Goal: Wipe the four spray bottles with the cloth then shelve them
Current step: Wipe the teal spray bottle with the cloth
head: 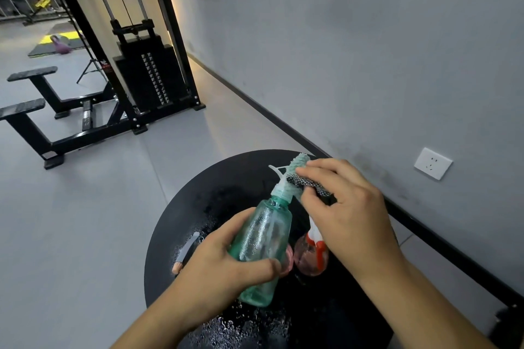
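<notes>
My left hand (224,260) grips a clear green spray bottle (262,238) by its body and holds it tilted above the round black table (198,207). My right hand (343,207) pinches a teal cloth with a dark patterned edge (297,178) around the bottle's white spray head. Beneath the green bottle, a pink spray bottle with a red and white trigger (312,255) stands on the table. Part of another pink bottle (287,259) shows behind the green one, mostly hidden.
Water drops cover the table, and a small grey and pink tool (185,252) lies at its left edge. A black cable weight machine (147,76) and bench frames (42,110) stand on the grey floor to the left. The grey wall with a white socket (433,163) runs along the right.
</notes>
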Available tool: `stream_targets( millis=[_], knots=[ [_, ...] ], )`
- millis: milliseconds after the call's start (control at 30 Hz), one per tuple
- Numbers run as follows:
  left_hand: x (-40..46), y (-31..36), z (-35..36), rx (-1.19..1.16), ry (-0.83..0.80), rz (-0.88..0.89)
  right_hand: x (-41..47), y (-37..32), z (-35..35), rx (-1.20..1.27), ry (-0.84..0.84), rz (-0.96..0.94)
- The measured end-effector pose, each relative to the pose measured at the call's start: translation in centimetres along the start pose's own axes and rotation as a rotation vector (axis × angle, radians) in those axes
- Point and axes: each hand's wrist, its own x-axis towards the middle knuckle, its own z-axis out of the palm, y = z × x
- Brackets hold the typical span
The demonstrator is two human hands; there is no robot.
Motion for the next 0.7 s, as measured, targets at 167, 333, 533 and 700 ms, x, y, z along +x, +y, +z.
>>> stream_targets(
  millis=[167,333,533,700],
  knots=[
    [-0.1,0.0,0.0,-0.032,0.004,0.006,0.0,0.1,-0.3,-0.004,0.012,0.052],
    [0.1,-0.2,0.2,-0.030,0.013,0.003,0.0,-0.2,-0.2,-0.005,0.013,0.032],
    [0.1,-0.4,-0.2,-0.035,0.022,-0.003,-0.1,-0.6,-0.2,0.006,0.016,0.092],
    [0.1,-0.4,-0.1,-0.038,0.022,0.003,-0.1,-0.7,-0.3,-0.006,0.039,0.038]
  ],
)
